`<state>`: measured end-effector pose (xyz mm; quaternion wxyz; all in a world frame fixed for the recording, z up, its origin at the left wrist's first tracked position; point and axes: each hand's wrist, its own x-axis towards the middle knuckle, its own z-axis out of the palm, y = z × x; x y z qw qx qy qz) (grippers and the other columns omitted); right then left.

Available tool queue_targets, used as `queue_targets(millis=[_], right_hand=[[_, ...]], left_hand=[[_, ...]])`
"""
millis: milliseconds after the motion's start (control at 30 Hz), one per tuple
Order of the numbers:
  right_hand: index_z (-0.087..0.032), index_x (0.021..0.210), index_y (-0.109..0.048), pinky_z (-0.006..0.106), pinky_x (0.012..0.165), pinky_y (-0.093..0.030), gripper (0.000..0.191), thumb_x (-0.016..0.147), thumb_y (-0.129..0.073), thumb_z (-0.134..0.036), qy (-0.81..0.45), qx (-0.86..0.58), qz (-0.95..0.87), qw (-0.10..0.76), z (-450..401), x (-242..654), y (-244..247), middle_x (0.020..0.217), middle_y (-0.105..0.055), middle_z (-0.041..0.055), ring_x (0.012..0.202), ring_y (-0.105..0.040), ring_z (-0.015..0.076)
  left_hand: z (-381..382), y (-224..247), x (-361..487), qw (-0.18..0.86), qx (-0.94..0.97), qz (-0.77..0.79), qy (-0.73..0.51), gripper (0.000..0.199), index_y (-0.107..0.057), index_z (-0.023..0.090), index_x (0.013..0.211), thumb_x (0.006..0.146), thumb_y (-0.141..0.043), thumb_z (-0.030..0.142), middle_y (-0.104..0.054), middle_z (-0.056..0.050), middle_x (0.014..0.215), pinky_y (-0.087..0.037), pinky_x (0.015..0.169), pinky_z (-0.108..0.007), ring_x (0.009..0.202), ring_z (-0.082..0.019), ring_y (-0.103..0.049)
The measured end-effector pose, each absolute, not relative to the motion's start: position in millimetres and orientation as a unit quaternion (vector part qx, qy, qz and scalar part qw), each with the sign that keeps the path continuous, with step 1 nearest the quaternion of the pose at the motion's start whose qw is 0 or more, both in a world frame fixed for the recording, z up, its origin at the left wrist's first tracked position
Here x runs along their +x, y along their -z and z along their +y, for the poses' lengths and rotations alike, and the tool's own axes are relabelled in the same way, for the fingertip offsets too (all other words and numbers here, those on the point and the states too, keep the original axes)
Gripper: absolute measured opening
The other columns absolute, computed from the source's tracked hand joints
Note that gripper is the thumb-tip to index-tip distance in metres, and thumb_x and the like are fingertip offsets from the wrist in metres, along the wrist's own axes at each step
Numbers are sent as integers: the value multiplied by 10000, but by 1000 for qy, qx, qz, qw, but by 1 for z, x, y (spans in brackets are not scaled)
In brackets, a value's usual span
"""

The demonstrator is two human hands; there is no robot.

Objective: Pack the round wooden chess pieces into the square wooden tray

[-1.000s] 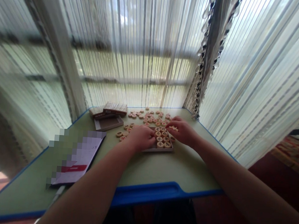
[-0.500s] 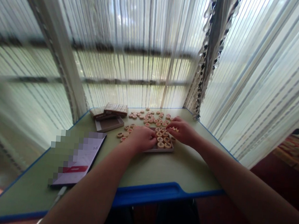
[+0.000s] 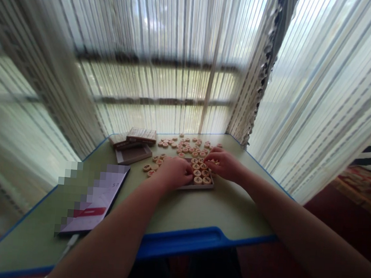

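Your left hand (image 3: 174, 172) sits curled at the tray's near-left side, fingers pressed together over the edge of a shallow tray (image 3: 194, 188). Whether it pinches anything, you can't tell from this view. The tray holds wooden xiangqi pieces (image 3: 198, 173) in rough rows and lies toward the far side of a green table (image 3: 218, 214) with blue edging. Your right hand (image 3: 225, 164) is at the tray's far-right corner, fingers curved down and close together, just beside a loose piece (image 3: 215, 162); its grip can't be told either. More loose pieces (image 3: 185, 146) are scattered beyond and left of the tray. Further left are stacked cardboard boxes (image 3: 141, 135) and a box lid (image 3: 133, 154). A phone (image 3: 95, 200), its screen partly pixelated, lies nearer you on the left. Sheer curtains (image 3: 168, 26) hang behind the table.
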<state>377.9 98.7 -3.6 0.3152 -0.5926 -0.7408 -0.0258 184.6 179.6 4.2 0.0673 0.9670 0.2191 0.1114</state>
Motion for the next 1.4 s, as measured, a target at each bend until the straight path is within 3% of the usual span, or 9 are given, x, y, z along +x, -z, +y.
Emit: queue_targets(millis=[533,933,1400], right_hand=[[-174,805,-692,286,752,-428,155,771,-553,-233,30,-590,-749,300,96,376,0,835,-587,61,778,-548,162],[-164,803,-693,276,732,-419,153,776,-554,-222,32,-583,-756,296,96,376,0,800,-576,54,762,-535,152],[-159,814,-690,278,726,-424,160,777,-549,-225,34,-588,-753,293,96,376,-1,818,-578,59,754,-539,151]], left_hand=[[182,-3,186,49,976,180,-113,217,-714,278,799,750,-506,314,-685,22,880,-400,804,-254,850,-157,-584],[181,-2,185,53,967,205,-140,202,-701,281,843,747,-538,351,-673,15,835,-403,720,-256,780,-157,-575],[183,-1,185,53,971,193,-133,191,-697,286,863,758,-549,345,-668,13,867,-398,756,-266,816,-161,-570]])
